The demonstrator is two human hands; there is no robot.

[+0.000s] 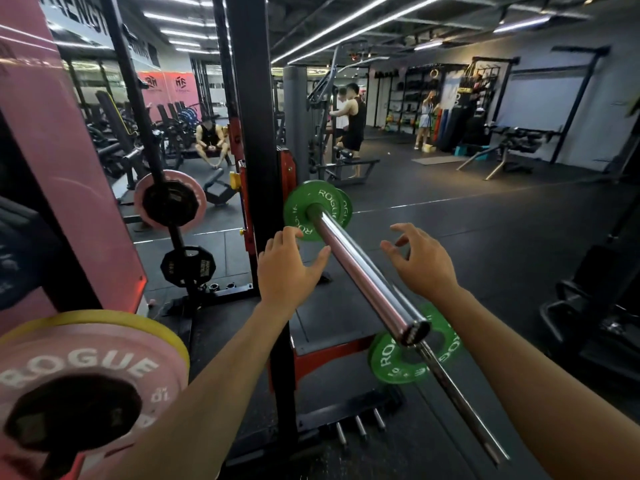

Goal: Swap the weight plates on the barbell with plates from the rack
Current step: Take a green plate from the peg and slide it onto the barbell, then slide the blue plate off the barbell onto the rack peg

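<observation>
Left hand (289, 268) spread | right hand (420, 261) spread | chrome barbell sleeve (360, 271) between | round green plate (311, 211)

Dim gym under ceiling strip lights (346, 26) — blurred, warped edges.

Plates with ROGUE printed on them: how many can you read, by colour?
Green: 2, the plate on the barbell and the lower green plate
Pink: 1, the pink plate at lower left
Total: 3
</observation>
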